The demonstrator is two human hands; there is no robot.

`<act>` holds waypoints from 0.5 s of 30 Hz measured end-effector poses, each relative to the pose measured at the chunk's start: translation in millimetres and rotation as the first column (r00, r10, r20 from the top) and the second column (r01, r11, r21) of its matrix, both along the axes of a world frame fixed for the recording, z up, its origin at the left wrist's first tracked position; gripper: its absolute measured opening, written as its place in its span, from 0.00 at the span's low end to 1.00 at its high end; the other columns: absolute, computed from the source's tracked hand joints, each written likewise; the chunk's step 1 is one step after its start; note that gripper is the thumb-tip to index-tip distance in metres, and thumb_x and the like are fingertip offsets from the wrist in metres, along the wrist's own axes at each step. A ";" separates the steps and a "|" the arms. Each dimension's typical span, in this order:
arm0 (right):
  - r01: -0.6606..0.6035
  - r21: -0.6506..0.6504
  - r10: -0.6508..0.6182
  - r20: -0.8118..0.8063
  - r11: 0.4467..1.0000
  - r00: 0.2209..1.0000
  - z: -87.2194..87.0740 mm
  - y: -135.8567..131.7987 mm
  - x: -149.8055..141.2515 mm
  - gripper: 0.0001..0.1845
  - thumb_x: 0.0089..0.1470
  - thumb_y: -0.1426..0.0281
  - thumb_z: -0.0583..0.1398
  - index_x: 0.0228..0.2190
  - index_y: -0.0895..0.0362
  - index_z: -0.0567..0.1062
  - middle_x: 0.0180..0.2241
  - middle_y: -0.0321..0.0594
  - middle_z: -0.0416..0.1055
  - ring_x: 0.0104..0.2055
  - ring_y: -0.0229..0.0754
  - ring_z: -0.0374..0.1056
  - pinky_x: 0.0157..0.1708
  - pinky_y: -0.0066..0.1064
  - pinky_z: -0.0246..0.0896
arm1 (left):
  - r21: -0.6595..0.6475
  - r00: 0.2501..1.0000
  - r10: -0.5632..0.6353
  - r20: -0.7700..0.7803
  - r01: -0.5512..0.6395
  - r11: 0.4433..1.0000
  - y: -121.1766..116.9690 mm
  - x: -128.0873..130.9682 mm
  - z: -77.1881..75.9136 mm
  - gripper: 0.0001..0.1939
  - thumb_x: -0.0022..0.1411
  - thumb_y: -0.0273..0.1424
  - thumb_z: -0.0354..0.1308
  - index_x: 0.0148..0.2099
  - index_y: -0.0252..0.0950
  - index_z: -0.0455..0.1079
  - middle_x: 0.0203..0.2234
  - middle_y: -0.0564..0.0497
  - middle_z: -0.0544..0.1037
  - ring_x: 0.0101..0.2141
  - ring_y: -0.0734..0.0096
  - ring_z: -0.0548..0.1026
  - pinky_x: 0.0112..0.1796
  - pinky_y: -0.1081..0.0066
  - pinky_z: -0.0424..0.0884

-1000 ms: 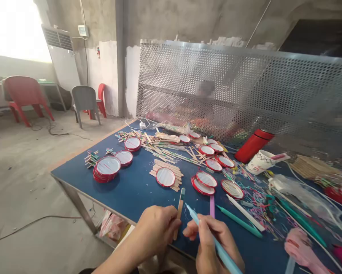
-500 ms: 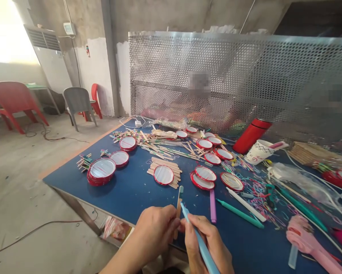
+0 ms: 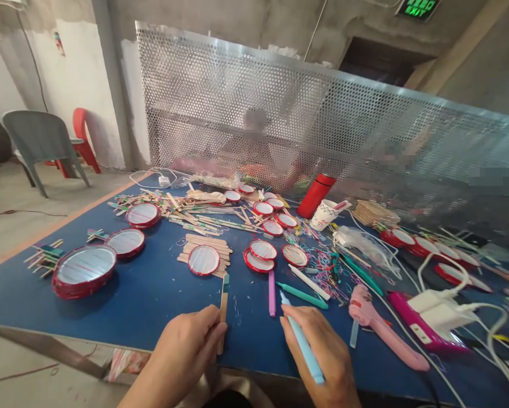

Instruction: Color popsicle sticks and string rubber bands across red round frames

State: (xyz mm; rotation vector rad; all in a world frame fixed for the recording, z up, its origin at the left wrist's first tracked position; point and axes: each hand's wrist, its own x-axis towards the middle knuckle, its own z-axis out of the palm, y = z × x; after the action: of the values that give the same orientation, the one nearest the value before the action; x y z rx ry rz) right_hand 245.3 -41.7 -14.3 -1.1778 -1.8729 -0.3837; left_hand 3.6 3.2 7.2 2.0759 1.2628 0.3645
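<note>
Near the table's front edge, my left hand (image 3: 191, 334) pinches a wooden craft stick (image 3: 223, 309), which stands roughly upright with a teal-coloured band at its top end. To its right, my right hand (image 3: 320, 345) grips a light blue marker (image 3: 303, 343), tip pointing up and away from me. The tip is apart from the stick. Beyond my hands lie a purple marker cap or pen (image 3: 272, 294), a green marker (image 3: 303, 295) and a white marker (image 3: 309, 282). A round red-rimmed disc (image 3: 204, 260) rests on a row of plain craft sticks (image 3: 209, 242).
More red-rimmed discs (image 3: 84, 265) and piles of sticks (image 3: 169, 204) cover the blue table (image 3: 144, 317). At the back stand a red bottle (image 3: 316, 197) and a paper cup (image 3: 323, 215). A pink handheld tool (image 3: 385, 328) and a magenta power strip (image 3: 424, 337) with white plugs lie right.
The view has turned to the right. My right hand has drawn the blue marker away from the stick, so the two hands are farther apart. My left hand keeps the stick.
</note>
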 end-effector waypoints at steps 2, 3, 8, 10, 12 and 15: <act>0.014 -0.009 -0.013 0.031 1.000 0.999 -1.9 -0.9 10.0 0.11 0.64 0.78 0.59 0.47 0.57 0.74 0.33 0.42 0.77 0.34 0.43 0.75 0.37 0.35 0.74 | 0.006 1.000 0.004 0.001 -0.004 1.000 -0.9 0.3 0.5 0.15 0.69 0.37 0.38 0.28 0.43 0.54 0.23 0.49 0.79 0.26 0.64 0.77 0.30 0.70 0.63; 0.019 -0.011 -0.019 0.044 1.000 0.999 -3.4 -0.5 12.5 0.11 0.64 0.78 0.59 0.47 0.57 0.73 0.33 0.42 0.77 0.35 0.43 0.75 0.37 0.35 0.73 | 0.009 1.000 0.008 0.000 -0.008 1.000 -1.4 0.3 0.7 0.15 0.69 0.37 0.38 0.28 0.43 0.54 0.23 0.49 0.79 0.26 0.64 0.77 0.30 0.70 0.63; 0.052 -0.036 -0.048 0.104 0.998 0.993 -10.0 3.9 13.5 0.10 0.66 0.75 0.57 0.49 0.58 0.73 0.34 0.41 0.77 0.35 0.44 0.76 0.37 0.35 0.73 | 0.014 1.000 0.012 0.008 -0.012 1.000 -1.9 0.1 0.5 0.15 0.69 0.37 0.39 0.28 0.43 0.53 0.23 0.49 0.80 0.25 0.64 0.77 0.30 0.71 0.63; 0.064 -0.048 -0.058 0.119 0.997 0.991 -11.8 4.9 13.2 0.10 0.67 0.75 0.56 0.49 0.58 0.73 0.33 0.41 0.77 0.35 0.44 0.75 0.36 0.35 0.72 | 0.013 1.000 0.007 0.015 -0.007 1.000 -1.2 0.1 0.0 0.15 0.69 0.37 0.39 0.28 0.43 0.53 0.23 0.49 0.80 0.25 0.64 0.77 0.29 0.71 0.62; 0.070 -0.061 -0.062 0.128 0.996 0.990 -13.4 5.1 13.7 0.11 0.67 0.75 0.55 0.49 0.58 0.73 0.33 0.40 0.77 0.35 0.43 0.75 0.36 0.34 0.72 | 0.020 1.000 0.005 0.018 -0.005 1.000 -0.4 0.2 -0.6 0.16 0.69 0.38 0.38 0.28 0.43 0.53 0.22 0.48 0.80 0.25 0.63 0.77 0.29 0.71 0.62; 0.117 -0.081 -0.103 0.161 0.990 0.982 -15.9 4.0 15.0 0.15 0.69 0.76 0.49 0.50 0.58 0.73 0.36 0.41 0.78 0.37 0.43 0.75 0.37 0.33 0.70 | 0.041 1.000 0.008 0.030 -0.009 0.999 0.0 0.0 -1.8 0.16 0.69 0.38 0.38 0.27 0.43 0.53 0.22 0.49 0.80 0.25 0.64 0.78 0.28 0.71 0.62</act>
State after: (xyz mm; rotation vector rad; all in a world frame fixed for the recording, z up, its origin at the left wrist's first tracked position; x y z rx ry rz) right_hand 260.3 -37.7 -30.2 -1.3495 -1.9824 -0.4693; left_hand 3.7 3.2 5.4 2.0925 1.2571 0.4273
